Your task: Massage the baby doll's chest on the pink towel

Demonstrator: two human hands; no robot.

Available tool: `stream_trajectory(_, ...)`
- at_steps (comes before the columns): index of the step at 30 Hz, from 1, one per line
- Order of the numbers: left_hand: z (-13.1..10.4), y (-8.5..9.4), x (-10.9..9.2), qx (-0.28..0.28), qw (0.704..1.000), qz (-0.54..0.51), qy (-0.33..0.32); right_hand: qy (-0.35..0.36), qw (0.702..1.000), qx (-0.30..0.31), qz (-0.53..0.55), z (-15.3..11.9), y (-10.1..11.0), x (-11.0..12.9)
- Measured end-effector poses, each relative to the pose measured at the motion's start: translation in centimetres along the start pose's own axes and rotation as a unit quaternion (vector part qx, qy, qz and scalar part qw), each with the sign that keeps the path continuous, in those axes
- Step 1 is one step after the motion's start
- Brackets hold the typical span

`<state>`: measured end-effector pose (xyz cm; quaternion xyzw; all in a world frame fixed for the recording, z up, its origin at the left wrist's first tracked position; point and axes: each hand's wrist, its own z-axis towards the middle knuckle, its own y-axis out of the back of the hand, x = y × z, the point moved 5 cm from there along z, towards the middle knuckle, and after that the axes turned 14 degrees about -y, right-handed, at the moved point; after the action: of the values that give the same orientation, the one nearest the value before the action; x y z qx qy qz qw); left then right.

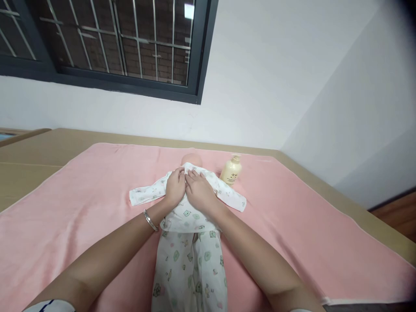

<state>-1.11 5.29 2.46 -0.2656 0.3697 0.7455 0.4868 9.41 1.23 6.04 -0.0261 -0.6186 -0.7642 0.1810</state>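
A baby doll (191, 160) lies on a pink blanket, its bald head at the far end. It wears a white printed top (188, 216) and matching trousers (208, 268), with both sleeves spread to the sides. On the left half of the doll's upper torso rests my left hand (176, 187), a silver bangle on its wrist, fingers stretched toward the neck. My right hand (199, 190) lies flat beside it, fingers extended over the top's middle. Neither hand visibly grips the cloth. Which way the doll faces, I cannot tell.
A pale yellow pump bottle (231, 171) stands right of the doll's head, close to the sleeve. The pink blanket (107, 186) covers much of a tan surface (29, 173). Behind it rise a white wall (253, 86) and a dark-framed window (130, 84) with metal bars.
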Motion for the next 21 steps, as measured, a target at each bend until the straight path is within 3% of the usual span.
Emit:
stream_trajectory(3, 0.0, -0.1, -0.1, 0.001, 1.000, 0.005, -0.005, -0.040, 0.999, -0.013, 0.030, 1.4, 0.5, -2.2)
stream_trajectory(6, 0.0, -0.2, 0.0, 0.001, 1.000, 0.010, -0.010, -0.104, 0.994, -0.040, -0.019, 1.9, 0.8, -3.8)
stream_trajectory(8, 0.0, -0.3, 0.0, 0.001, 1.000, 0.016, -0.013, -0.118, 0.988, -0.067, -0.075, 1.3, 0.8, -3.3)
stream_trajectory(11, 0.1, -0.3, 0.1, 0.004, 1.000, 0.016, -0.026, -0.067, 0.989, -0.070, -0.114, -0.1, 0.0, -0.9)
stream_trajectory(15, 0.2, -0.3, 0.2, 0.009, 0.999, 0.020, -0.036, -0.025, 0.998, -0.019, -0.052, -0.3, -0.7, 0.1)
stream_trajectory(21, 0.1, -0.6, -0.4, 0.037, 0.990, 0.110, -0.085, -0.093, 0.992, -0.020, 0.077, 2.5, -0.6, -4.1)
